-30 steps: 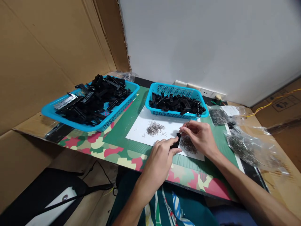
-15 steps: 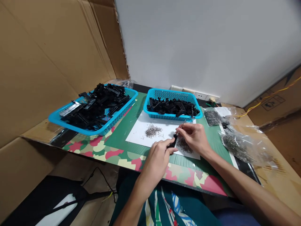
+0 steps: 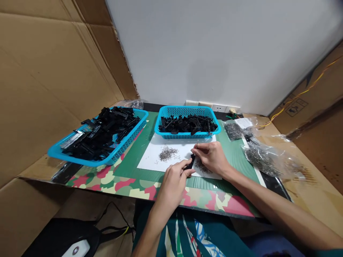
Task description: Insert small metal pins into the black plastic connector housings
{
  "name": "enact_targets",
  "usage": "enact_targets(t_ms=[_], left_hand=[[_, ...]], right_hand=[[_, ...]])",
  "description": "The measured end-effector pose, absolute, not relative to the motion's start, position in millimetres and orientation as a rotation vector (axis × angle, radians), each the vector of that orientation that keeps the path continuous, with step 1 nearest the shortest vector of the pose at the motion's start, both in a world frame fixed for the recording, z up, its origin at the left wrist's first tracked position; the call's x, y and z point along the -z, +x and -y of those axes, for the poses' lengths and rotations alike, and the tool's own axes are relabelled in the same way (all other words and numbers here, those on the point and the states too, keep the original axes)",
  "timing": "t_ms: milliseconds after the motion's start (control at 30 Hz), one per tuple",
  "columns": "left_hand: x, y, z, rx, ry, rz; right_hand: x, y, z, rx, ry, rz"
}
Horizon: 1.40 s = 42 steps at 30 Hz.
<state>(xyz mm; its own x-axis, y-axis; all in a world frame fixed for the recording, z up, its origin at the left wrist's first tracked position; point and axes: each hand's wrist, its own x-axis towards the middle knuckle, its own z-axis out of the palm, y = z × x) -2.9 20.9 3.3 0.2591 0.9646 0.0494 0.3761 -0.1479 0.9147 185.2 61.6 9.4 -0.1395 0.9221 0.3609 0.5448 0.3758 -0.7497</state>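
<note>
My left hand (image 3: 175,177) is closed on a small black plastic part (image 3: 190,163), which it holds low over a white sheet of paper (image 3: 149,157). Just beyond and to the right, the fingers of my right hand (image 3: 211,156) are pinched around a thin metal pin (image 3: 197,143) that sticks up above them. Those fingertips are close to the far end of the black part; whether they touch it I cannot tell. One pile of small metal pieces (image 3: 168,153) lies to the left on the paper. Another pile (image 3: 203,167) lies partly under my right hand.
A blue basket (image 3: 187,135) of black parts stands behind the paper. To the left is a larger blue basket (image 3: 98,163), heaped with black parts. Clear bags of metal pieces (image 3: 258,159) lie at the right. A power strip (image 3: 218,107) runs along the wall.
The camera view has shifted, so the baskets appear lower and further left. My right fingertips have come down nearer the black part, and the pin now points upright. My left hand keeps its hold.
</note>
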Motion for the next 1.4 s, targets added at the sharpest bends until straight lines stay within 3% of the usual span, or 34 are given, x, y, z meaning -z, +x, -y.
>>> enact_targets(t_ms=[200, 333, 533, 933, 1200, 1400], left_hand=[[-9.2, -2.7, -22.7, -0.942, 1.678, -1.244], [-11.9, -10.6, -19.0, -1.207, 1.542, -1.25], [-7.1, -20.4, -15.1, -1.549, 1.329, -1.317], [-5.4, -21.5, -16.2, -1.552, 1.251, -1.26], [-5.5, -22.0, -14.3, -1.484, 1.306, -1.311], [-11.3, -19.8, -9.8, -1.314, 1.361, -1.225]], right_hand=[[-8.8, 182.0, -61.5, -0.641, -1.257, 1.7], [-19.3, 183.6, -58.0, -0.647, -1.209, 1.633], [-35.1, 184.8, -57.3, -0.643, -1.218, 2.078], [-24.7, 147.5, -81.8, -0.764, -1.406, 2.165], [-24.7, 150.6, -78.8, -0.865, -1.304, 2.169], [-37.2, 175.2, -69.8, -1.326, -1.023, 1.782]])
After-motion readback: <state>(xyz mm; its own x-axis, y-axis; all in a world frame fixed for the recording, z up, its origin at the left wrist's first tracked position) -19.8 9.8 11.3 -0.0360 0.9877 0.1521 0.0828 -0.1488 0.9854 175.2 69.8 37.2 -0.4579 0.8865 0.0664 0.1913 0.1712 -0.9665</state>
